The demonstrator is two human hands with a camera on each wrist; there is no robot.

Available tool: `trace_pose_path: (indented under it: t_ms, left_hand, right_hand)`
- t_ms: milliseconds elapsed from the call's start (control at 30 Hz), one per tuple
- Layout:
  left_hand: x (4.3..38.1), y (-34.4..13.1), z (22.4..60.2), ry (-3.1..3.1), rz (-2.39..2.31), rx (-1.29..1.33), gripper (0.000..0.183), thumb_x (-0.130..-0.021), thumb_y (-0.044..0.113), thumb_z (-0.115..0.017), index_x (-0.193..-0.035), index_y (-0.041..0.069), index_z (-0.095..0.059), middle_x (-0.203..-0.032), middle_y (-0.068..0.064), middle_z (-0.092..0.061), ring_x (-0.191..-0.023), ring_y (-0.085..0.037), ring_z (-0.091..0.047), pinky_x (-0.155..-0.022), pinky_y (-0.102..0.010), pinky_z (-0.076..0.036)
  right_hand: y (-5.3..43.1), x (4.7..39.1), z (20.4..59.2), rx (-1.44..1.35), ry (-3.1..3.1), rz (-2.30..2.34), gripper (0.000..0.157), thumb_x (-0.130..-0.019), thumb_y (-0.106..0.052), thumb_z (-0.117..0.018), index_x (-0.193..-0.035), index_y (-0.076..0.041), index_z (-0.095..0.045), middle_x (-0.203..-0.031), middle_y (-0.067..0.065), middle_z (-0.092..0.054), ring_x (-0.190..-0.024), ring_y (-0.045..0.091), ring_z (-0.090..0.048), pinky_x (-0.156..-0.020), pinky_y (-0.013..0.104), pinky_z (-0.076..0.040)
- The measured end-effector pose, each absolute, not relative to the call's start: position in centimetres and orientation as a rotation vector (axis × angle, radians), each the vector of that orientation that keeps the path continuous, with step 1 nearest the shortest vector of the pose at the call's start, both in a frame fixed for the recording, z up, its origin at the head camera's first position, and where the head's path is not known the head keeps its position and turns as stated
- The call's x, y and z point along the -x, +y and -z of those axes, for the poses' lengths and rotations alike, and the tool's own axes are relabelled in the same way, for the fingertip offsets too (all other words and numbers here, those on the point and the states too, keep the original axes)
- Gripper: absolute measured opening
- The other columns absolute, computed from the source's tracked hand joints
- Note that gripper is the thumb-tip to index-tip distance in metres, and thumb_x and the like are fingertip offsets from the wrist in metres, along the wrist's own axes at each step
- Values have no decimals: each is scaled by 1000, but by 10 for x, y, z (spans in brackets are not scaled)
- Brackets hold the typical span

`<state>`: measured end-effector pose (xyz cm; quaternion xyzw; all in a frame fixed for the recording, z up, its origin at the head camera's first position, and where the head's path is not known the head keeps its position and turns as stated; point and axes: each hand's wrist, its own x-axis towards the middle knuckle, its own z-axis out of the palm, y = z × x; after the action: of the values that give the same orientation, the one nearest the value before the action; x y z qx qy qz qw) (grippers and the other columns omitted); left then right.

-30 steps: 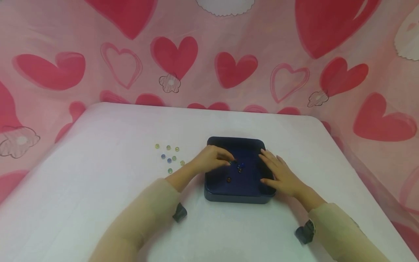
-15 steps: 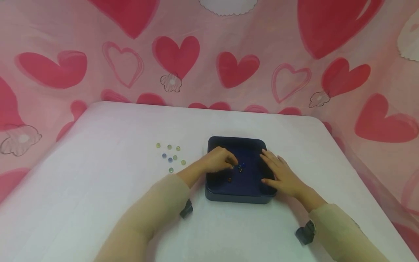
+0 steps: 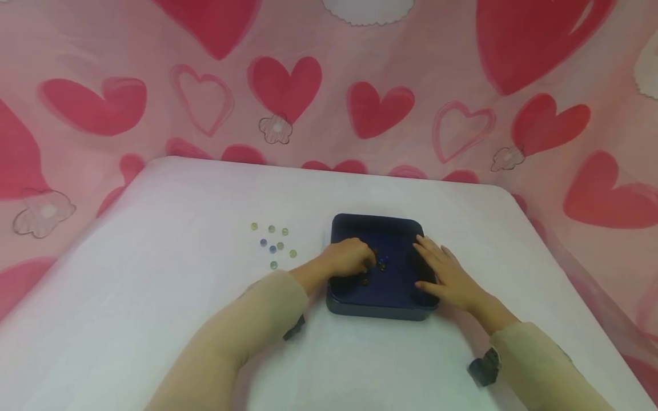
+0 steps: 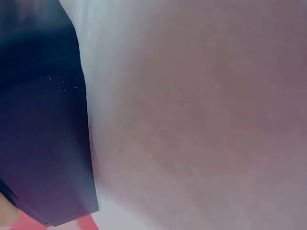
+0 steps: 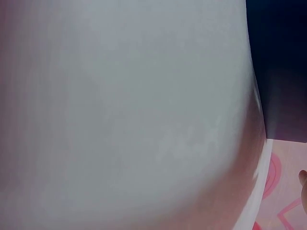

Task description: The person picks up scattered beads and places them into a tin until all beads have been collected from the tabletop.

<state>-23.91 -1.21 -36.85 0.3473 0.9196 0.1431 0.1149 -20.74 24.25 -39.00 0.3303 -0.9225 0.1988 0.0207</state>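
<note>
In the head view, my left hand [image 3: 349, 257] reaches over the left rim into a dark blue box [image 3: 382, 313]. Its fingers are curled downward near the box floor, and the fingertips are hidden, so whether a marble sits between them does not show. Just right of these fingers lie a blue marble [image 3: 385, 260] and a brownish marble [image 3: 382, 267]. Another brown marble [image 3: 365, 281] rests nearer the front. My right hand [image 3: 452, 282] rests on the box's right rim, fingers spread and mostly straight. Both wrist views show blurred pale surface and part of the box [image 4: 43, 134].
Left of the box, several clear marbles lie loosely grouped on the white table [image 3: 128, 297], among them a yellowish marble [image 3: 254, 226], a bluish marble [image 3: 273, 249] and a greenish marble [image 3: 274, 265]. A pink heart-patterned cloth [image 3: 329, 85] hangs behind the table.
My left hand has moved slightly right and toward me inside the box, its fingers curling more. A small teal marble seen by its fingertips is now out of sight. My right hand stays put.
</note>
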Motion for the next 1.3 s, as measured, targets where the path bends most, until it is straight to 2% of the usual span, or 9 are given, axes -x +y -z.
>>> trace_pose_path:
  t_ms: [200,533,867,1133,1300]
  left_hand:
    - [237,-10,367,2699,-379,-973,26,-83,11,-65,-107,20,-68,-110,4,-66,-104,-13,-60,-88,-28,-49]
    - [237,-12,365,2704,-369,-1039,26,-82,10,-65,-107,17,-67,-108,3,-67,-102,-13,-61,-89,-25,-48]
    - [239,-35,355,2596,-873,-1032,25,-83,9,-65,-108,6,-67,-106,-4,-68,-96,-12,-64,-81,-17,-50]
    - [234,-75,339,2643,-1083,-935,26,-85,11,-63,-110,4,-65,-106,-6,-68,-98,-16,-63,-83,-23,-51]
    - [233,-103,338,2686,-1220,-765,26,-85,12,-64,-110,5,-66,-107,-7,-67,-101,-18,-63,-87,-30,-50]
  right_hand:
    - [244,206,390,-1021,-2860,-629,70,-84,-26,-60,-139,5,-28,-148,22,-20,-139,34,-13,-108,58,-8]
    - [242,207,387,-1022,-2864,-639,71,-84,-25,-60,-139,4,-27,-148,22,-19,-138,35,-13,-107,59,-8]
    - [240,208,389,-1022,-2870,-659,72,-84,-27,-60,-139,4,-27,-148,22,-19,-138,34,-12,-107,59,-8]
    - [242,208,388,-1017,-2871,-663,72,-84,-28,-60,-140,3,-26,-149,22,-18,-139,35,-12,-108,58,-8]
    - [242,207,388,-1006,-2883,-656,72,-84,-28,-60,-140,3,-26,-148,22,-18,-138,35,-12,-107,59,-8]
